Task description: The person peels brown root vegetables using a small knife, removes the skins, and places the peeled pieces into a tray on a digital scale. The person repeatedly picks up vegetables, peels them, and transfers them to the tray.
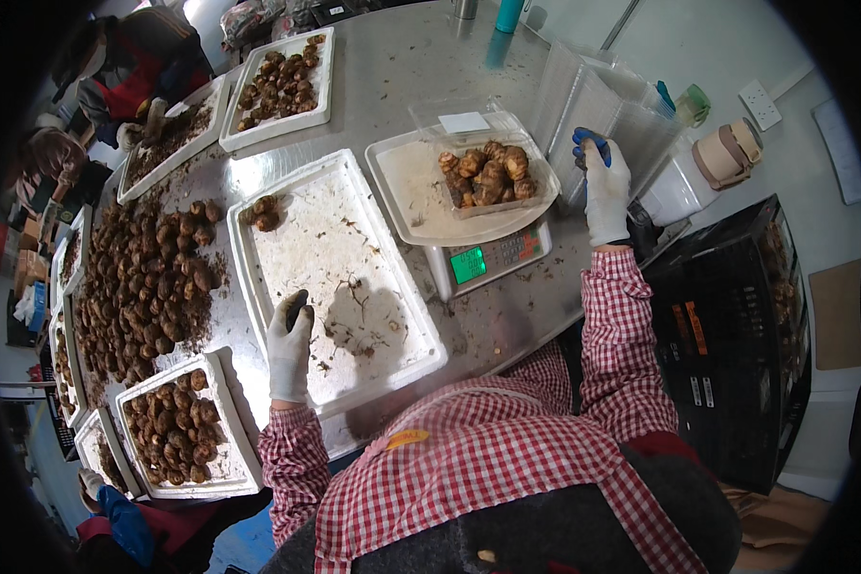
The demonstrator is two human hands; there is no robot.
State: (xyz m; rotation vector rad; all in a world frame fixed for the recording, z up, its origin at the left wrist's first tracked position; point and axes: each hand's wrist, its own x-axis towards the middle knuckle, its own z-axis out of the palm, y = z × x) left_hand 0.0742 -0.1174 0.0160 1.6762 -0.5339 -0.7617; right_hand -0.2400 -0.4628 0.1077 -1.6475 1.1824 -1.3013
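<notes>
My left hand (pixel 290 351), in a white glove with dark fingertips, is over the near left wall of a white foam tray (pixel 409 316). Its fingers are slightly apart, and I see nothing in them. A few brown taro corms (pixel 262 213) sit in that tray's far left corner, with root scraps elsewhere in it. My right hand (pixel 604 186), gloved with blue fingertips, is raised beside a stack of clear plastic containers (pixel 581 107). Its fingers are curled, and whether they pinch anything is unclear. A clear lidded container of taro corms (pixel 488 176) rests on a digital scale (pixel 484 262).
A heap of taro corms (pixel 151 280) covers the metal table's left side. Foam trays of corms (pixel 172 427) stand around it. Co-workers are across the table (pixel 133 72) and at lower left (pixel 125 516). Black crates (pixel 717 344) stand right of me, below a beige flask (pixel 728 154).
</notes>
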